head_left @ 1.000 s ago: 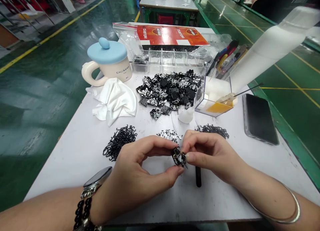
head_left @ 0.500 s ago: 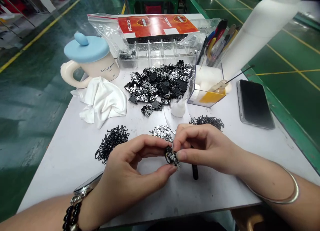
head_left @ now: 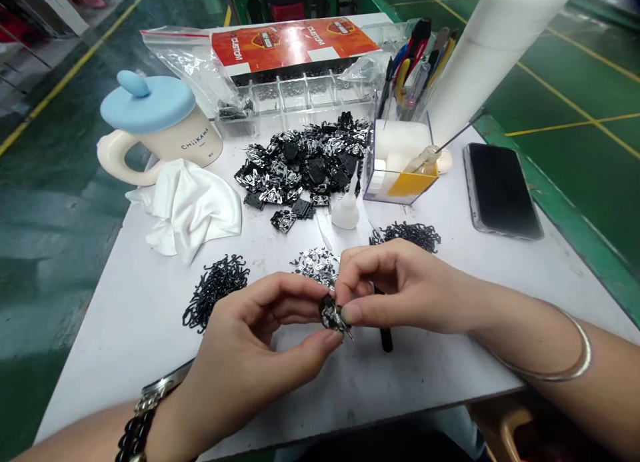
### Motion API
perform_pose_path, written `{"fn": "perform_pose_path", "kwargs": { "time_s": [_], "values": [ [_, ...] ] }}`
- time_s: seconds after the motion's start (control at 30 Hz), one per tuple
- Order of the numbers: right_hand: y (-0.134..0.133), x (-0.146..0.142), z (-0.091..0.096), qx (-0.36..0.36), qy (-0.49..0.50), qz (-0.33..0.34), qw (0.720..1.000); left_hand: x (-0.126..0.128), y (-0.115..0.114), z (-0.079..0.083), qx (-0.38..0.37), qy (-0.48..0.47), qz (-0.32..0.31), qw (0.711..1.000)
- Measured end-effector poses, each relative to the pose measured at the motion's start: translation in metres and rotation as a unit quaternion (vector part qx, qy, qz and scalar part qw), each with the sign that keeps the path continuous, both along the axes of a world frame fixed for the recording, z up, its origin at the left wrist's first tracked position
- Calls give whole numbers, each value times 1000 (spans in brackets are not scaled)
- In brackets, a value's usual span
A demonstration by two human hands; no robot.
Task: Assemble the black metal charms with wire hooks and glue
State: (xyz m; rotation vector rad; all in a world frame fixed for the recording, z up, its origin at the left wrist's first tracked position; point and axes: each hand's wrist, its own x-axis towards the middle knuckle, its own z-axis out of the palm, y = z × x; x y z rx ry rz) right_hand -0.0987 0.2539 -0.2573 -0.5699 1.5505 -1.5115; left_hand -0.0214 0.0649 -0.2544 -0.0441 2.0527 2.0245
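Between my two hands, above the front of the white table (head_left: 380, 389), is a small black and silver metal part (head_left: 332, 313). My left hand (head_left: 260, 342) pinches it between thumb and fingertips. The thumb and forefinger of my right hand (head_left: 395, 289) close on its right side; whether a smaller piece is between them is hidden. Just beyond lie small silver pieces (head_left: 314, 265). Black hook-shaped pieces form one pile (head_left: 216, 290) at left and another pile (head_left: 413, 237) behind my right hand. A black-handled tool (head_left: 386, 339) lies under that hand, partly covered.
Many black and silver parts (head_left: 305, 165) are heaped mid-table, near a small white nozzle bottle (head_left: 345, 212). Around them stand a lidded mug (head_left: 197, 145), a white cloth (head_left: 193, 205), a clear compartment tray (head_left: 293, 95), a clear tool holder (head_left: 400, 189) and a phone (head_left: 503, 189).
The camera view has shifted slightly, so the table's things appear further left. Both hands keep their grip on the small part, which looks slightly turned.
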Motion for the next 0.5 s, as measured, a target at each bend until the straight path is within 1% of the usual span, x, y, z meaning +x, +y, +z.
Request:
{"fn": "perform_pose_path", "kwargs": {
  "time_s": [0.13, 0.23, 0.5],
  "values": [
    [0, -2, 1, 23, -15, 11, 1000, 0, 1, 0, -15, -12, 5, 1000],
    [1, -1, 2, 40, -3, 10, 999, 1, 1, -1, -16, -17, 7, 1000],
    [5, 2, 6, 70, 119, -14, 990, 1, 2, -3, 10, -3, -1, 1000]
  ]
}}
